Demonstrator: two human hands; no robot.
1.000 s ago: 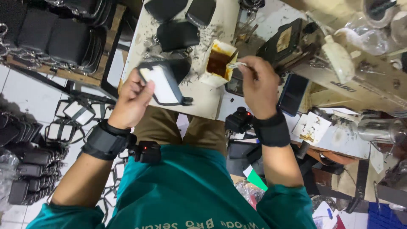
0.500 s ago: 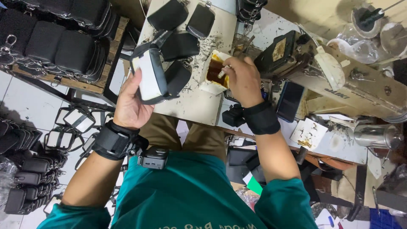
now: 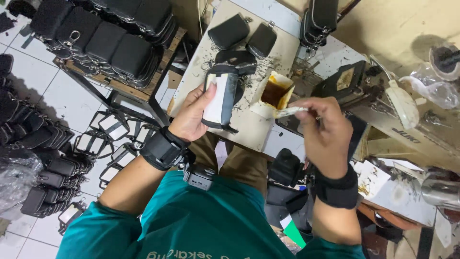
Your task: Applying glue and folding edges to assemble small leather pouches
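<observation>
White tiled floor (image 3: 33, 81) (dark grout) under a wooden rack (image 3: 143, 93).

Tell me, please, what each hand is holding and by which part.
The left hand grips the black-and-white pouch piece by its left edge. The right hand pinches the small brush at its handle end.

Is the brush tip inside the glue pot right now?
No: the brush in the right hand is lifted beside the glue pot.

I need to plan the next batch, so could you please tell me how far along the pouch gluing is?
Done: two finished black pouches lie on the work board, with many more stacked on the rack. In hand: the left hand holds an open pouch piece; the right hand lifts a glue brush from the glue box. Left: flat unglued pieces on the floor.
</observation>
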